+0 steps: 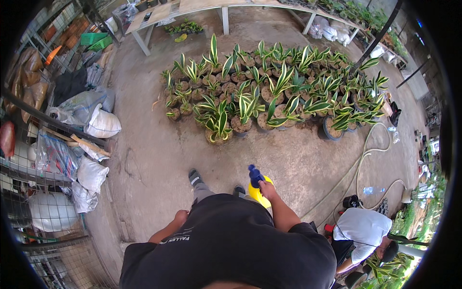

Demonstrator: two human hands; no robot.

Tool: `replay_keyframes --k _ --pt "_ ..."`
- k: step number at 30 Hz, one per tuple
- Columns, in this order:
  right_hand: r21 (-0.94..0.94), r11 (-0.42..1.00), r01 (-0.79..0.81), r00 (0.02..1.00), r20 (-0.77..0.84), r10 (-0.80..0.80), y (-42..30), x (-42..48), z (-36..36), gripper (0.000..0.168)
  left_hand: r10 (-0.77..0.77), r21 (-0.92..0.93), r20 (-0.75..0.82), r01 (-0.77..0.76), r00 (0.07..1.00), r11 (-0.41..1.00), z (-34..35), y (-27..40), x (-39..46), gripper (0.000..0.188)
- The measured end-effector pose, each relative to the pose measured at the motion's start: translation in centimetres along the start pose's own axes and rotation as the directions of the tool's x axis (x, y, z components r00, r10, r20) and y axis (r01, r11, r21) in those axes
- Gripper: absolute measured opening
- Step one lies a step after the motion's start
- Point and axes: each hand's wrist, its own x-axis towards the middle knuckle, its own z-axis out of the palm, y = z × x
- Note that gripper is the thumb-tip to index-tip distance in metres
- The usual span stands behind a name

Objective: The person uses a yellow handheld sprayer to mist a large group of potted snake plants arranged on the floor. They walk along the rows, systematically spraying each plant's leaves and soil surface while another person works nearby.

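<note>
My right hand point(266, 189) is closed around the dark blue top of a yellow pump sprayer bottle point(257, 194), held by my right leg with its nozzle pointing forward. My left hand point(181, 216) hangs beside my left hip, partly hidden; its fingers are not clear. On the concrete floor ahead stand many potted snake plants point(218, 121) with yellow-edged leaves, in dark round pots filled with brown soil. A larger dark pot point(331, 129) with a plant leaning out stands at the front right of the group.
A person in a white shirt point(361, 231) bends over plants at the lower right. A pale hose point(359, 169) loops over the floor at right, near a plastic bottle point(373, 190). White sacks point(103, 123) and wire mesh shelving line the left. Behind the plants stands a long table point(225, 20).
</note>
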Motion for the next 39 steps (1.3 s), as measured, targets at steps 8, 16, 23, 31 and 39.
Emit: replay_keyframes --k 8,16,23,31,39 --pt "0.183 0.982 -0.05 0.984 -0.159 0.08 0.8 0.1 0.1 0.035 -0.381 -0.626 0.17 0.398 0.909 0.67 -1.2 1.9 0.3 0.026" --pt "0.06 0.996 -0.063 0.982 -0.172 0.072 -0.1 -1.3 -0.8 0.035 -0.347 -0.66 0.177 0.373 0.921 0.653 0.1 3.1 0.6 0.021" --pt "0.065 0.998 -0.016 0.985 -0.171 0.027 1.3 -0.6 -2.4 0.035 -0.274 -0.598 0.13 0.295 0.953 0.745 0.3 3.4 0.4 0.021" --pt "0.017 0.999 -0.041 0.975 -0.218 0.043 0.4 -0.9 -2.7 0.039 0.034 -0.022 0.01 -0.034 0.999 0.999 0.9 0.2 2.2 0.025" --pt "-0.038 0.997 -0.063 0.983 -0.173 0.056 1.6 -0.3 -3.6 0.039 0.17 0.244 0.068 -0.181 0.983 0.953 0.8 0.4 3.2 0.025"
